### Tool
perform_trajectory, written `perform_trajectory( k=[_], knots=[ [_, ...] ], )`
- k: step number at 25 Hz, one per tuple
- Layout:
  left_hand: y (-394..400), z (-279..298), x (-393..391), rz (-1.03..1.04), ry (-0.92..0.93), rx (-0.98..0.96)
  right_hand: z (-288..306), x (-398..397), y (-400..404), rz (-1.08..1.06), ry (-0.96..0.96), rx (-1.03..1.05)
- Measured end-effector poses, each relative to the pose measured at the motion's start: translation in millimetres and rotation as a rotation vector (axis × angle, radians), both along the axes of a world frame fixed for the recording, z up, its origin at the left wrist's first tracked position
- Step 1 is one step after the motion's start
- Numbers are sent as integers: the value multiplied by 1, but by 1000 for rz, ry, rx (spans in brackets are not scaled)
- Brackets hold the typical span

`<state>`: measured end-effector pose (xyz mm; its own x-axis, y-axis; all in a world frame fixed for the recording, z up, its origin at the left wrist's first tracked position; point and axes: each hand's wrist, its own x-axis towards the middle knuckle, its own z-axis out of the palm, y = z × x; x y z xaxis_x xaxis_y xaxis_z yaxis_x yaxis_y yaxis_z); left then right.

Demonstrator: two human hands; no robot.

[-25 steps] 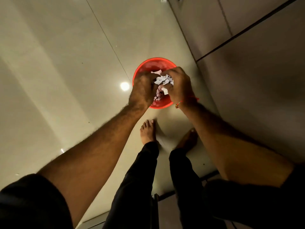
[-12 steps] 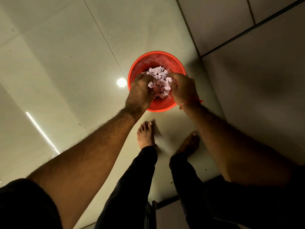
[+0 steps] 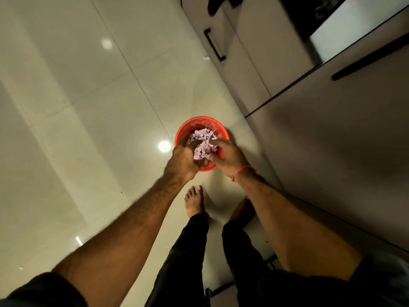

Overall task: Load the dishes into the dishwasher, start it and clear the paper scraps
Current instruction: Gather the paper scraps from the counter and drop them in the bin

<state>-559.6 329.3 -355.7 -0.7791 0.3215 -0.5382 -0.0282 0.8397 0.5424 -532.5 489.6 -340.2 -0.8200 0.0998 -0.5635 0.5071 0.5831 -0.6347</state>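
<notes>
both hands are down inside the red bin [image 3: 200, 124], which stands on the floor [image 3: 88, 107] just beside the cabinets [image 3: 309, 140], close enough to the work area that scraps can be dropped in without walking. the left hand [image 3: 182, 159] comes in from the near-left rim, fingers curled down into the scraps [image 3: 204, 141]; the right hand [image 3: 228, 155] comes from the near-right, fingers bent around the edge of the pile. they seem placed either side of the heap so it can be pressed or bunched together and kept from spilling over the rim. whether each hand really grips paper or only pushes on it is hard to tell, though the curl of the fingers suggests a hold. the pale pink scraps fill the middle of the bin, touching both hands. the person's bare feet stand just behind the bin. no dishwasher is clearly visible here, so this looks like the final clearing step.
</notes>
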Motion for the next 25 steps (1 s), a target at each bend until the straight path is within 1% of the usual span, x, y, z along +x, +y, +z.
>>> perform_trajectory(
  k=[2,4,6,10,13,15,18,22,25],
  knots=[
    [3,57,9,6,8,8,57,13,4,-28,22,13],
    [8,121,21,-4,51,89,118,28,8,-68,40,2],
    [14,180,32,-23,98,164,176,44,16,-73,103,42],
    [34,265,50,-125,197,261,274,78,36,-102,269,111],
    [65,316,69,-245,262,297,330,116,60,-211,410,133],
    [92,343,83,-356,307,362,359,145,81,-281,499,169],
    [140,369,104,-512,310,499,390,189,113,-439,600,216],
    [220,405,144,-740,346,570,414,254,170,-749,687,288],
    [281,420,177,-890,397,603,420,302,218,-1008,713,293]
  ],
)
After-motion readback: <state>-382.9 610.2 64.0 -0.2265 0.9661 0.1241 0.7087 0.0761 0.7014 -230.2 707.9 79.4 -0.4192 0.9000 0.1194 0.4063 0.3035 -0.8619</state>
